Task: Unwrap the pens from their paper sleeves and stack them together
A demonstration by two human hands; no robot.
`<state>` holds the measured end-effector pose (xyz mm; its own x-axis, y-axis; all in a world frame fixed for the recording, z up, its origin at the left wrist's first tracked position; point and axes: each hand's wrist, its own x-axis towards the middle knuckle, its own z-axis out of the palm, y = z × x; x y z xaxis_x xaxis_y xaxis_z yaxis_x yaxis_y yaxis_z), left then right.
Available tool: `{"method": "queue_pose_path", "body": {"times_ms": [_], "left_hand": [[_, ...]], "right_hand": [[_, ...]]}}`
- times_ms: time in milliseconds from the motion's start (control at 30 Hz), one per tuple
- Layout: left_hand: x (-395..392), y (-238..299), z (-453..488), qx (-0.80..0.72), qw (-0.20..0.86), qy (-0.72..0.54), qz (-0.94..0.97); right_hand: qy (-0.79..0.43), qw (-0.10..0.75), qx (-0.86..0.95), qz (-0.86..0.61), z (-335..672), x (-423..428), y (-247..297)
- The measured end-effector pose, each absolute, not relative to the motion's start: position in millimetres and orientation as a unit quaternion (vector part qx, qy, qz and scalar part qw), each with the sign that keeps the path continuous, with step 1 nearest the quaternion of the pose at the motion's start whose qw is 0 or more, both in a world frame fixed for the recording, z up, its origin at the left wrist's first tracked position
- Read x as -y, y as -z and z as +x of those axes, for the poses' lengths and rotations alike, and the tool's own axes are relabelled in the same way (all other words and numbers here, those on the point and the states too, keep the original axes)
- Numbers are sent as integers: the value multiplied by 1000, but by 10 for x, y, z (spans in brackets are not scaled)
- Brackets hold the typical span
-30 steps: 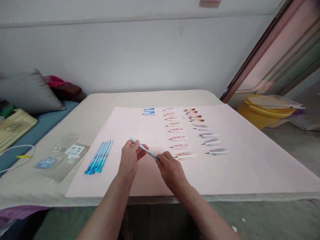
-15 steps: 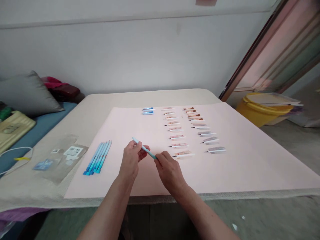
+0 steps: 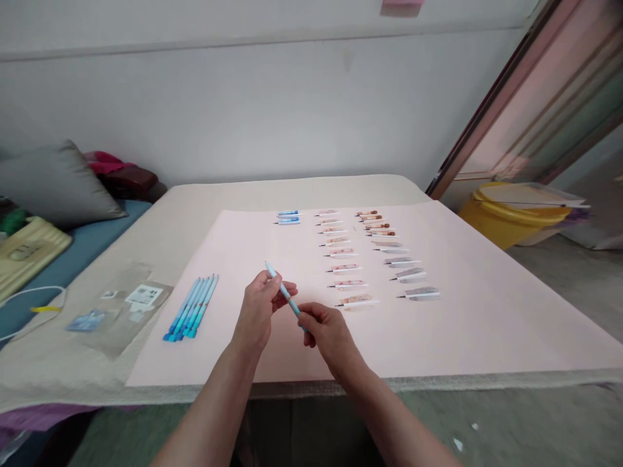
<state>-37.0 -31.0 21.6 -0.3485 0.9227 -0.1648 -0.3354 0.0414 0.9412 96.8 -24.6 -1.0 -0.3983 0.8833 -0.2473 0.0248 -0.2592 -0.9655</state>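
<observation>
A light-blue pen (image 3: 285,291) slants between my two hands above the pink sheet (image 3: 263,357). My left hand (image 3: 263,299) pinches its upper part between thumb and fingers, tip pointing up and away. My right hand (image 3: 324,327) grips the lower, teal end, which its fingers partly hide. To the left lies a bundle of several blue pens (image 3: 192,308) side by side, darker ends toward me. Two blue pens with refills (image 3: 288,217) lie at the far side. Beyond my right hand runs a column of pink-patterned pen parts with refills (image 3: 344,267).
Farther right is a column of brown-topped pens (image 3: 377,226) and grey-clear pen parts (image 3: 409,275). A clear plastic bag (image 3: 119,311) with labels lies left on the cream cloth (image 3: 160,227). A grey cushion (image 3: 58,185) and a yellow bucket (image 3: 511,211) stand at the sides.
The pen has turned steeper, its tip shifting right and its lower end dropping toward me. My right hand has moved slightly down with it; my left still holds the upper part.
</observation>
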Motion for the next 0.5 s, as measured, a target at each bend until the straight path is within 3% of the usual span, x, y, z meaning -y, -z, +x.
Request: {"method": "queue_pose_path", "body": {"times_ms": [233, 500], "left_hand": [[319, -201, -306, -531, 496, -628, 277], [283, -179, -344, -550, 458, -653, 247]], "right_hand": [[-421, 344, 674, -500, 965, 269, 8], [-424, 336, 693, -477, 931, 281, 17]]}}
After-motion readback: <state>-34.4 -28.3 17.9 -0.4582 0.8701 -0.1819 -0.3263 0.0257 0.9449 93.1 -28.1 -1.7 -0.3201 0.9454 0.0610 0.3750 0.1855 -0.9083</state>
